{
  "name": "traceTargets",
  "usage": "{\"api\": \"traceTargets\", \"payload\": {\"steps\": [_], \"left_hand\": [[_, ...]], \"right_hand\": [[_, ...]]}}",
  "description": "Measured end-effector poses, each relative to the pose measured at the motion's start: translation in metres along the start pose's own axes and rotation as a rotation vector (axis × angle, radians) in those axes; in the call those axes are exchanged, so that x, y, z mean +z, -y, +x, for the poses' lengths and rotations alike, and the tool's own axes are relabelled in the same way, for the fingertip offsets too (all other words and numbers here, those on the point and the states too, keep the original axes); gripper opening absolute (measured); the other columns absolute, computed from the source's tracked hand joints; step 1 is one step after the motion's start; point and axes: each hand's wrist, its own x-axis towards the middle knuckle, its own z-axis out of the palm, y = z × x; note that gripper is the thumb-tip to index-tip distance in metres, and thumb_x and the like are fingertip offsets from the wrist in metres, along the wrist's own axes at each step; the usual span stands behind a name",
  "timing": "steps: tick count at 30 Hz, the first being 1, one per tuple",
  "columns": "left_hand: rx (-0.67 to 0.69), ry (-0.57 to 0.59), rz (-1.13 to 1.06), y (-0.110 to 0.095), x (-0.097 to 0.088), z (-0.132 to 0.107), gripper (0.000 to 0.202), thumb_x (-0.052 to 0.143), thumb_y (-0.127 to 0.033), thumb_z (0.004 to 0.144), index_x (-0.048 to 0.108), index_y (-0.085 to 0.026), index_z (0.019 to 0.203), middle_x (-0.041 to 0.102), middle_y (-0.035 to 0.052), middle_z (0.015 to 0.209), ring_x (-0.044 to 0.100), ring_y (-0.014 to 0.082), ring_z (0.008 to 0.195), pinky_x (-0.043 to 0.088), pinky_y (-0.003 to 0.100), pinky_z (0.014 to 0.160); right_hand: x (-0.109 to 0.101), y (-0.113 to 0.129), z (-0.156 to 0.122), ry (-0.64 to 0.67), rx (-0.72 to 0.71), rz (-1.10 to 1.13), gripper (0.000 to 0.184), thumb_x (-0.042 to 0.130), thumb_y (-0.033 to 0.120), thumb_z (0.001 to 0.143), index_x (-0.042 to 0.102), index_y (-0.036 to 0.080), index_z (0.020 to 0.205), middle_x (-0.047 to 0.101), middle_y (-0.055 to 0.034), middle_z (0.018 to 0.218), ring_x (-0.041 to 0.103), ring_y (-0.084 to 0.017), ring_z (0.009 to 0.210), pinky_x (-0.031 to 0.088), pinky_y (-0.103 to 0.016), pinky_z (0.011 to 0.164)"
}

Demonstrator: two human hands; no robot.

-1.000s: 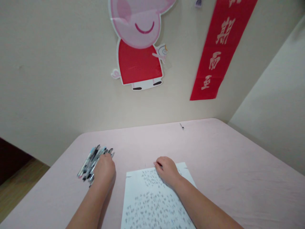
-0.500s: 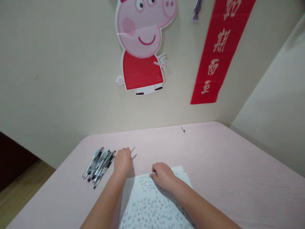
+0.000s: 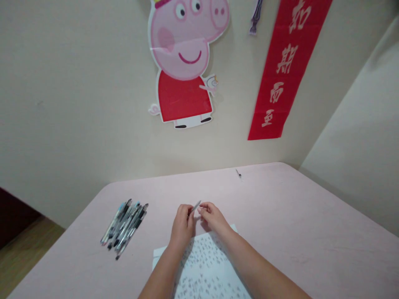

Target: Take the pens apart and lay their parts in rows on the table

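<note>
My left hand is closed around a slim grey pen, whose far end sticks out up and to the right. Close beside that end is my right hand, its fingers curled and pinched together. Whether these fingers touch the pen or grip something small cannot be made out. Below both hands lies a white sheet of paper covered in dark handwritten marks. My forearms cover parts of its sides.
To the left, several pens lie side by side in a slanted bunch on the pink-covered table. A small thin black piece lies near the back edge. Behind stands a wall with a pig cutout and a red banner.
My left hand has moved right, away from beside the pen bunch, bringing the pen along. My right hand has shifted slightly up off the paper's writing, and the two hands are now close together.
</note>
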Motion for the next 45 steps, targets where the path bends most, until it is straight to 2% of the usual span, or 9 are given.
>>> {"api": "traceTargets", "payload": {"steps": [3,6,12,17,23,32,39,41,45], "left_hand": [[0.029,0.036,-0.025,0.002,0.002,-0.003,0.012,0.042,-0.022,0.087,0.053,-0.020,0.089,0.056,0.0036,0.088,0.055,0.0173,0.083,0.048,0.031,0.073],[0.014,0.064,-0.002,0.006,0.000,-0.002,0.012,0.047,-0.023,0.086,0.054,-0.020,0.095,0.057,0.0039,0.091,0.056,0.0171,0.084,0.048,0.031,0.074],[-0.028,0.095,0.066,0.013,-0.004,0.000,0.009,0.049,-0.024,0.084,0.057,-0.020,0.085,0.058,0.0026,0.081,0.056,0.0174,0.076,0.046,0.030,0.069],[-0.003,0.136,0.007,0.011,-0.003,0.000,0.013,0.047,-0.026,0.086,0.058,-0.020,0.084,0.060,0.0029,0.081,0.056,0.0169,0.076,0.045,0.029,0.069],[-0.021,0.147,-0.055,0.010,-0.001,0.001,0.014,0.048,-0.026,0.084,0.059,-0.019,0.081,0.061,0.0034,0.079,0.057,0.0172,0.075,0.045,0.029,0.069],[-0.057,0.192,-0.078,0.014,-0.001,0.000,0.017,0.046,-0.025,0.085,0.062,-0.018,0.085,0.062,0.0046,0.082,0.057,0.0176,0.079,0.045,0.030,0.072],[-0.060,0.289,-0.064,0.011,-0.001,0.000,0.030,0.036,-0.031,0.091,0.064,-0.020,0.087,0.063,0.0053,0.081,0.057,0.0183,0.079,0.043,0.031,0.072],[-0.062,0.284,-0.066,0.010,-0.001,-0.001,0.029,0.036,-0.032,0.091,0.062,-0.020,0.087,0.062,0.0051,0.082,0.057,0.0181,0.080,0.043,0.031,0.073],[-0.104,0.204,-0.043,0.009,0.000,-0.002,0.018,0.053,-0.028,0.081,0.056,-0.020,0.097,0.059,0.0034,0.088,0.055,0.0170,0.077,0.044,0.030,0.069]], "right_hand": [[0.008,-0.003,0.006,0.029,0.047,0.259,0.029,0.068,0.042,0.067,0.059,0.017,0.079,0.050,0.0046,0.058,0.043,-0.009,0.049,0.032,-0.021,0.048],[0.009,-0.008,0.007,0.020,0.028,0.337,0.035,0.072,0.047,0.063,0.063,0.016,0.076,0.048,0.0054,0.053,0.039,-0.007,0.046,0.027,-0.021,0.044],[0.000,-0.015,0.012,-0.021,0.013,0.382,0.044,0.077,0.049,0.059,0.071,0.016,0.086,0.051,0.0035,0.057,0.041,-0.007,0.049,0.026,-0.020,0.044],[-0.004,-0.015,0.011,-0.009,-0.015,0.415,0.045,0.074,0.054,0.062,0.074,0.015,0.086,0.056,0.0001,0.061,0.047,-0.009,0.056,0.034,-0.022,0.051],[-0.009,-0.019,0.010,-0.018,-0.009,0.397,0.046,0.073,0.055,0.064,0.075,0.016,0.088,0.057,-0.0004,0.060,0.046,-0.010,0.055,0.034,-0.023,0.053],[-0.011,-0.019,0.010,-0.006,-0.021,0.384,0.046,0.072,0.055,0.064,0.074,0.016,0.087,0.055,0.0001,0.059,0.044,-0.010,0.055,0.032,-0.024,0.053],[-0.012,-0.020,0.012,0.000,-0.027,0.375,0.046,0.070,0.057,0.067,0.074,0.017,0.088,0.054,0.0007,0.060,0.045,-0.010,0.057,0.032,-0.024,0.055],[-0.012,-0.020,0.012,-0.009,-0.031,0.377,0.045,0.070,0.057,0.066,0.074,0.017,0.086,0.053,0.0010,0.059,0.045,-0.011,0.057,0.033,-0.024,0.056],[-0.011,-0.016,0.011,-0.027,-0.029,0.383,0.046,0.072,0.056,0.064,0.073,0.016,0.087,0.053,0.0013,0.058,0.045,-0.011,0.056,0.035,-0.024,0.054]]}}
